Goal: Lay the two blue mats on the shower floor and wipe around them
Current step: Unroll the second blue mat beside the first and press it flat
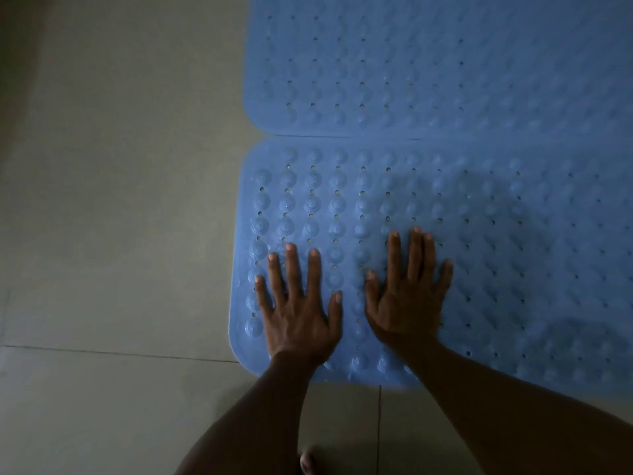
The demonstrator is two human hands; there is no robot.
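Note:
Two blue rubber mats with bumps and small holes lie flat on the tiled floor, edge to edge. The far mat fills the upper right. The near mat lies below it and runs off the right edge. My left hand presses flat on the near mat close to its left edge, fingers spread and straight. My right hand presses flat beside it, fingers straight. Neither hand holds anything.
Pale grey floor tiles stretch to the left of both mats, with grout lines near the bottom. A bare toe shows at the bottom edge between my forearms. The light is dim.

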